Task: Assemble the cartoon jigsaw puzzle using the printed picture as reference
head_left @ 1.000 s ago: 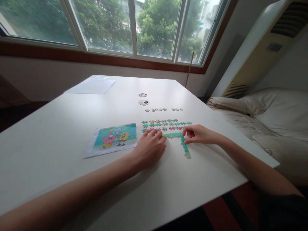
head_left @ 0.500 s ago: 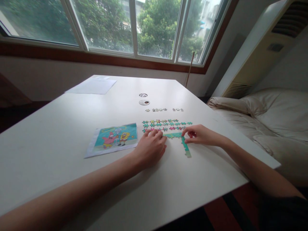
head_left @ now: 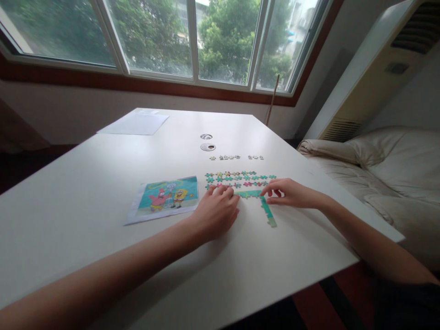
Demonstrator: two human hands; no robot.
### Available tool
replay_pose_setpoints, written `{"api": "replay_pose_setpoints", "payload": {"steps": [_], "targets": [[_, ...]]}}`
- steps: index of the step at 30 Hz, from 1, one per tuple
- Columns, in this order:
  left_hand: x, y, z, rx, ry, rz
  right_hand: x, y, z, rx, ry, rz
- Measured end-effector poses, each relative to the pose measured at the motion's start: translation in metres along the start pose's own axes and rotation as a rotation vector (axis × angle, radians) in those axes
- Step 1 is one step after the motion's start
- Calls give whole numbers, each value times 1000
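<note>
Only an L-shaped teal strip (head_left: 266, 211) is joined; loose pieces (head_left: 240, 176) lie just beyond. Right hand (head_left: 292, 193) pinches its corner in a narrow grip; left hand (head_left: 215, 213) covers its end, and I cannot tell its grip.

No lettering, number or brand reads anywhere in your view.

- Cartoon picture sheet (head_left: 165, 198) on the counter (head_left: 85, 192): drawn figures only, with no caption you can make out.
- White paper sheet (head_left: 134, 124) at the far corner: faint marks near its top edge, too small to read.
- Two round discs (head_left: 207, 146) mid-counter: markings blurred.
- Puzzle pieces (head_left: 240, 176): patches of colour, nothing legible.
- Dark panel (head_left: 397, 68) on the standing air conditioner at your right: too small to tell whether it bears text.
</note>
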State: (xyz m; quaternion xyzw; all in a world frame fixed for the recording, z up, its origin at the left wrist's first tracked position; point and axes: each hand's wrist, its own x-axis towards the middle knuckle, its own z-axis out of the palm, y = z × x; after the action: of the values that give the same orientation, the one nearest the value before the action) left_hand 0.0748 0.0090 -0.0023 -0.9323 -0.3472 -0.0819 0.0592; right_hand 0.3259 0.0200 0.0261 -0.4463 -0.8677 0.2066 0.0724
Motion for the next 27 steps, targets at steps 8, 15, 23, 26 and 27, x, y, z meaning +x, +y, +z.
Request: {"api": "replay_pose_setpoints", "payload": {"steps": [8,15,23,26,27], "targets": [[-31,-30,-21,-10,-41,-84,-1,11,-11,3,-15,-55],[-76,-45,-7,-72,-16,-123,-4,16,2,-2,-32,-50],[-82,-37,3,-152,-67,-69,-14,9,14,-102,-76,41],[-82,-33,4,-174,-74,-77,-14,7,14,-107,-74,33],[-82,-31,4,-180,-69,-79,-14,7,13,-109,-75,32]]}}
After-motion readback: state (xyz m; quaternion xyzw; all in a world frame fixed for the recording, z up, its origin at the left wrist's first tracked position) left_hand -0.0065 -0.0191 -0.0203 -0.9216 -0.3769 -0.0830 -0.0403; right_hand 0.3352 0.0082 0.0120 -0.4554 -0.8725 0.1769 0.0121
